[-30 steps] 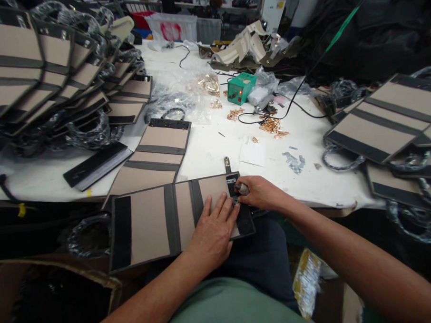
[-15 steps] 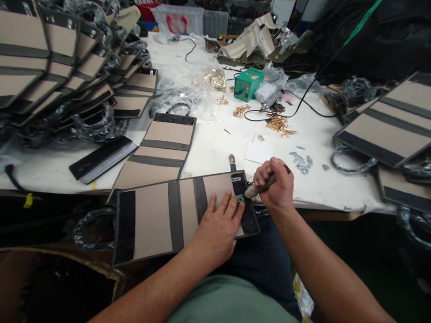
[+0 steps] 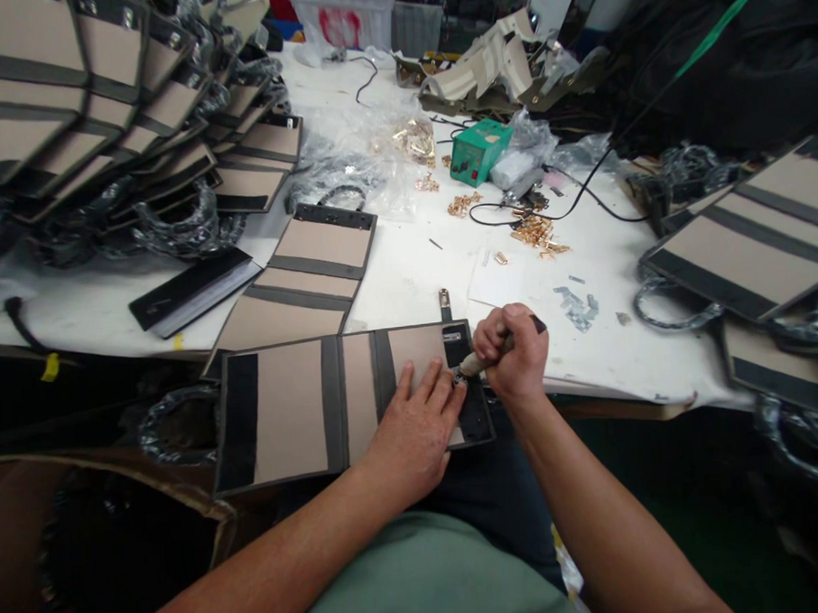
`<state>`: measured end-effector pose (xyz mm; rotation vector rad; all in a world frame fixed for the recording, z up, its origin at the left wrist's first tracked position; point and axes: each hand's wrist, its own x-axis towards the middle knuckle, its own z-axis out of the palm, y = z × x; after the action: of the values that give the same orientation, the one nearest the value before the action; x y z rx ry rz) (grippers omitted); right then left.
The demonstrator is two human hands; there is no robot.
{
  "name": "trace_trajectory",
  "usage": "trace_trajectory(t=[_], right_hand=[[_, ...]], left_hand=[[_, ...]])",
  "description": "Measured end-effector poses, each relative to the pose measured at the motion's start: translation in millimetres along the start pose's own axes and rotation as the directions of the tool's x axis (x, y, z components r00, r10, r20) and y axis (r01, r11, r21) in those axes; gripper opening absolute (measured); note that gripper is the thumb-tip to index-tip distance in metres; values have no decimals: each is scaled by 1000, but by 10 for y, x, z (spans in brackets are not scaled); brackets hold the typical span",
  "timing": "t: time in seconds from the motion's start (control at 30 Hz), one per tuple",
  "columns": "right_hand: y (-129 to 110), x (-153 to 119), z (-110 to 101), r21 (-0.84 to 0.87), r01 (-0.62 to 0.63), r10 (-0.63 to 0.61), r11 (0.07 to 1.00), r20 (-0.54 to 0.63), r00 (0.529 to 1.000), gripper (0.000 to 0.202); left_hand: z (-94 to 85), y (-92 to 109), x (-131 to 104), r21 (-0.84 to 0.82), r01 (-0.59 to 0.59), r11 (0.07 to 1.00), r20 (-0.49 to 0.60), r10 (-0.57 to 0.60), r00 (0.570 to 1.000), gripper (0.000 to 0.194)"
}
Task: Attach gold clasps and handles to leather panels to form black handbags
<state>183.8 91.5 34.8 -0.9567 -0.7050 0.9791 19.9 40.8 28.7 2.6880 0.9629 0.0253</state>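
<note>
An unfolded bag panel [image 3: 288, 411], beige inside with dark bands, lies across the table's front edge and my lap. My left hand [image 3: 414, 424] rests flat on its right part, fingers spread, fingertips by a small metal plate [image 3: 459, 377] on the black end strip. In my right hand [image 3: 516, 347] is a greyish, wrapped-looking hand tool [image 3: 476, 364], gripped in a fist. Its tip points down at the metal plate; whether it touches a screw there is too small to tell. A short strap with a metal clasp [image 3: 444, 300] sticks out beyond the panel's top edge.
Another open panel [image 3: 313, 279] lies just behind. Stacked panels with wrapped handles [image 3: 119, 111] rise at left, more panels [image 3: 751, 228] at right. A green box [image 3: 480, 152] with a cable, gold-coloured hardware [image 3: 538, 233] and grey metal plates [image 3: 577, 308] lie on the white table.
My right hand has moved slightly left, bringing the tool's tip over the metal plate. My left hand stays on the panel. The view has shifted a little.
</note>
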Motion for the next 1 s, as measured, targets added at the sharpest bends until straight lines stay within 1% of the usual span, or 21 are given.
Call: trace_trajectory(t=[0.07,0.1,0.17,0.23,0.27,0.37,0.43,0.5,0.63,0.7,0.73,0.77,0.8,0.83,0.9,0.97,1.0], right_hand=[[6,-81,47,-168,49,-38,984,70,997,40],[7,-119,61,-271,75,-45,960,116,992,41],[0,-176,70,-461,144,-43,876,224,974,42],[-21,-198,64,-552,197,-28,810,298,954,42],[-35,-199,60,-556,202,-27,806,307,951,43],[-78,-207,61,-490,185,-54,852,268,962,44],[-101,-236,79,-447,217,-92,868,285,954,43],[-116,-281,115,-440,289,-122,850,369,921,40],[-127,-344,207,-482,449,-137,753,552,822,33],[-118,-345,235,-499,507,-126,703,614,779,30],[-112,-339,240,-508,524,-114,683,635,764,30],[-106,-327,239,-519,530,-104,670,642,760,30],[-103,-309,233,-534,522,-97,666,631,769,30],[-106,-286,224,-548,495,-93,674,602,793,31],[-136,-230,207,-533,401,-106,745,499,860,35],[-189,-177,199,-411,308,-142,858,388,911,38],[-215,-160,197,-316,287,-171,904,349,921,38]], left_hand=[[-8,2,-5,-15,3,1000,-9,-3,1000,78],[-10,2,-11,-25,6,1000,-16,-6,1000,79],[-3,-2,-29,-45,13,999,-40,-15,999,81],[23,-12,-55,-64,11,998,-77,-16,997,82],[40,-18,-69,-75,6,997,-98,-14,995,80],[92,-34,-103,-103,-1,995,-144,-14,989,73],[116,-39,-114,-119,9,993,-156,-28,987,71],[136,-45,-116,-133,14,991,-161,-35,986,73],[207,-65,-106,-151,-15,988,-194,-14,981,74],[240,-72,-101,-159,-20,987,-218,-15,976,73],[245,-72,-99,-161,-17,987,-227,-20,974,73],[239,-70,-98,-160,-11,987,-229,-26,973,73],[222,-67,-97,-158,-4,987,-223,-32,974,74],[197,-63,-98,-155,2,988,-209,-35,977,74],[136,-56,-103,-154,8,988,-173,-35,984,74],[88,-57,-110,-160,6,987,-148,-30,989,72],[75,-60,-114,-163,2,987,-144,-26,989,72]])
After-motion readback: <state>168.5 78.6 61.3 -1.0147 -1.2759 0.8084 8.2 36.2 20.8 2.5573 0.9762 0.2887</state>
